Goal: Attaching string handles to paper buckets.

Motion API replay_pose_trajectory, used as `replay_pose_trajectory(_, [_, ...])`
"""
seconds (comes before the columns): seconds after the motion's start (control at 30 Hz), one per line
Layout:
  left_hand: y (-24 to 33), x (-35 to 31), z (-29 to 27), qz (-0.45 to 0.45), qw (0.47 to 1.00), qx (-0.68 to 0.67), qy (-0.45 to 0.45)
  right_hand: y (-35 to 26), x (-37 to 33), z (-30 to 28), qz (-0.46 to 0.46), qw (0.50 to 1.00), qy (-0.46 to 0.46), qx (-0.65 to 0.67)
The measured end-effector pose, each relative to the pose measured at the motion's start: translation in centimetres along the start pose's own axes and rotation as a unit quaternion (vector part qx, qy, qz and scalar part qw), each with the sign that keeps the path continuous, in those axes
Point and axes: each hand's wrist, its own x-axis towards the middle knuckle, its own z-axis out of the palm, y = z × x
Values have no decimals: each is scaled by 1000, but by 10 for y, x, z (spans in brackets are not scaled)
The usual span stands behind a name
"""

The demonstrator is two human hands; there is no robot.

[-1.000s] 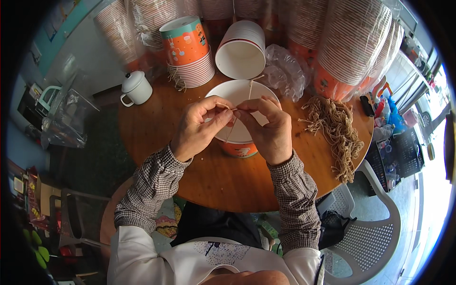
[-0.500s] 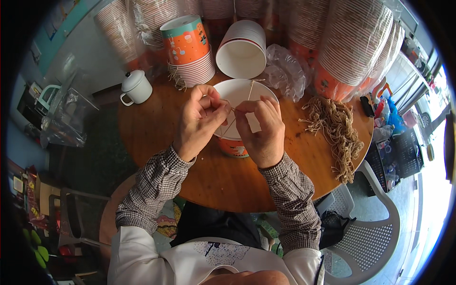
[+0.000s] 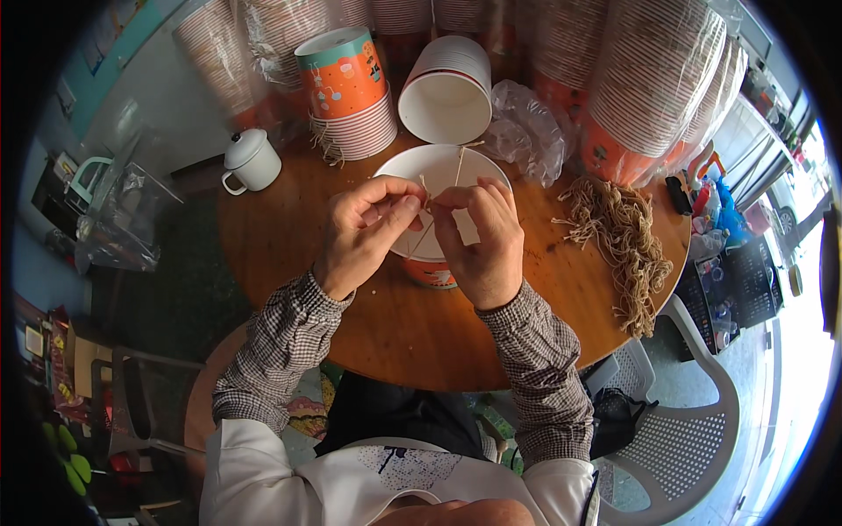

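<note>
A white-lined paper bucket [image 3: 399,163] with an orange outside stands on the table in front of me. Thin beige string [image 3: 460,167] runs from its far rim across the mouth, and more strands lead down between my hands. Over the bucket, my left hand [image 3: 364,230] pinches the string between thumb and forefinger, with a short end sticking up. Close beside it, my right hand [image 3: 484,237] pinches the string too, thumb against forefinger. The fingertips nearly meet and partly hide what looks like a knot there.
A bundle of beige strings [image 3: 621,241] lies at the right of the round wooden table [image 3: 421,342]. Behind are stacked orange buckets [image 3: 344,88], a white bucket stack on its side [image 3: 445,92], crumpled plastic [image 3: 529,131] and a white enamel mug [image 3: 253,161]. A plastic chair [image 3: 675,438] stands right.
My left hand has shifted slightly and its fingers have closed in nearer the thumb. A short string end now points up between the hands. The right hand has barely moved.
</note>
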Motion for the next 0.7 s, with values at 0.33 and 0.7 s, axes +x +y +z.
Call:
replay_pose_trajectory(0.33, [-2, 3, -2, -49, 998, -37, -1, -4, 1, -1, 2, 1000, -6, 4])
replay_pose_trajectory(0.7, [-1, 1, -6, -24, 1000, 13, -14, -2, 0, 2, -12, 1000, -6, -9])
